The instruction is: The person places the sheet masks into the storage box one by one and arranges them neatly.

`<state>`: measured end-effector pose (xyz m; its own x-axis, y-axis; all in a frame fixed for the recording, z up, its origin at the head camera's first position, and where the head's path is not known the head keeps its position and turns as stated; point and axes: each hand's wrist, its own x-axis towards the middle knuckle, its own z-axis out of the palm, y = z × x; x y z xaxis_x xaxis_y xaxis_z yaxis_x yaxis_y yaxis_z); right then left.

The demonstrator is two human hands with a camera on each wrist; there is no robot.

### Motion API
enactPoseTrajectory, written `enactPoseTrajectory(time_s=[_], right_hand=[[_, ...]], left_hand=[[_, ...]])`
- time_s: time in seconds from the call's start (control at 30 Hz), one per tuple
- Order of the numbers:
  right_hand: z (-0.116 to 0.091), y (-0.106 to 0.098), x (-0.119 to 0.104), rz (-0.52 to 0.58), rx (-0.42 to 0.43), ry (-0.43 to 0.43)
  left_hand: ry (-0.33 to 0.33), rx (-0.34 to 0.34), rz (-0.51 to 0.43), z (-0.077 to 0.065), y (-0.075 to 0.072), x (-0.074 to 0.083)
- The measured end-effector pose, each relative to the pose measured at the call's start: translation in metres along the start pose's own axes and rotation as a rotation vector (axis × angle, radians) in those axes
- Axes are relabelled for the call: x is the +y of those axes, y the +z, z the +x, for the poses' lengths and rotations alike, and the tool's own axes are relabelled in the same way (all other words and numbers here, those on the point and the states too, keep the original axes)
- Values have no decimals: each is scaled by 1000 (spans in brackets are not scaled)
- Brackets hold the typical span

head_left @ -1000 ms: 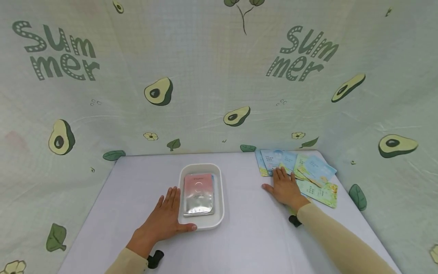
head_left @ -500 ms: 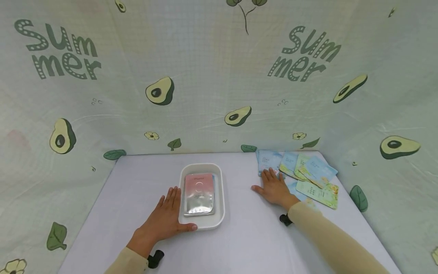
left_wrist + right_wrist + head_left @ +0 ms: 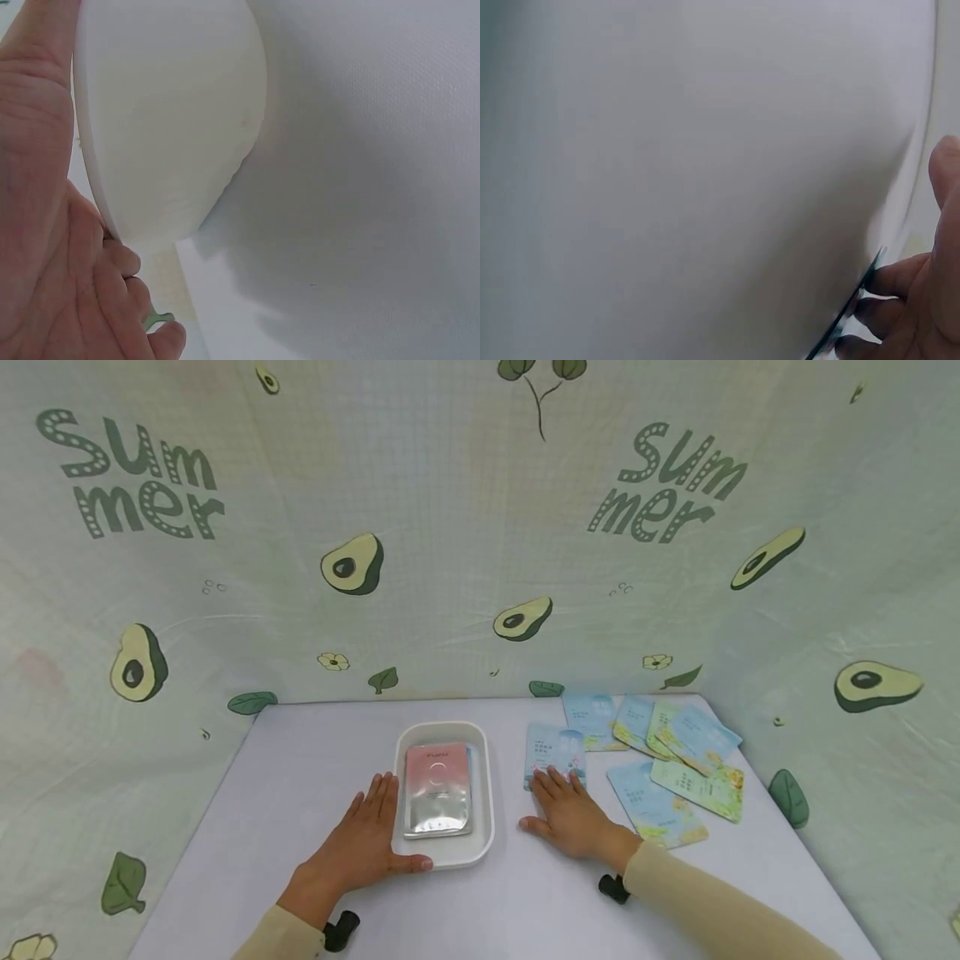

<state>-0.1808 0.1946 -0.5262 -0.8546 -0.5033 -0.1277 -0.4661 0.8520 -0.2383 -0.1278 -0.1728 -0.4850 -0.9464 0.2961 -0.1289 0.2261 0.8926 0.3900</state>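
Head view: one white tray point(image 3: 491, 810), standing on the surface point(image 3: 510, 910). Inside it, one pink-and-silver packet point(image 3: 437, 785) is lying flat. Left hand point(image 3: 360, 842) is spanning the tray's near-left corner, straight fingers resting along the side, thumb along the near rim; nothing is being clenched. Right hand point(image 3: 576, 828) is touching the near end of one pale-blue packet point(image 3: 553, 745), fingers extended, thumb lying apart. This packet is lying flat between the tray and the other packets. Farther right: one loose blue packet point(image 3: 651, 806) near the right sleeve point(image 3: 697, 885), one green packet point(image 3: 701, 787) meeting it, and several overlapping packets point(image 3: 697, 733) at the far corner.

Left wrist view: tray wall, with the hand's thumb and fingers bearing against the rim, apparently for steadying.

Right wrist view: one packet, showing nearly edge-on, fingertips pressing against it; no pinch is showing. Step in hand, as judged: managing a single packet under flat fingers. Any lift would be calling for thumb and fingers closing on its edge, the tray staying braced.
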Motion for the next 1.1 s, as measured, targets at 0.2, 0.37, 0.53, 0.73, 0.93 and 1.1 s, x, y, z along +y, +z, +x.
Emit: enactPoseTrajectory(time_s=[0.2,0.37,0.53,0.73,0.93,1.1], right_hand=[[-11,-4,-12,14,45,-72],[8,-31,11,4,218,-10],[36,-45,54,-24,162,80],[50,-50,78,-55,13,145],[54,-43,85,-34,7,145],[49,-41,80,-4,95,134]], left_hand=[[-6,-15,-17,0,1,-1],[-2,-11,-22,-1,0,-2],[8,-7,-28,-1,-1,-2],[5,-2,-40,2,2,-2],[-4,-5,-38,1,2,-2],[-5,0,-36,1,2,-1]])
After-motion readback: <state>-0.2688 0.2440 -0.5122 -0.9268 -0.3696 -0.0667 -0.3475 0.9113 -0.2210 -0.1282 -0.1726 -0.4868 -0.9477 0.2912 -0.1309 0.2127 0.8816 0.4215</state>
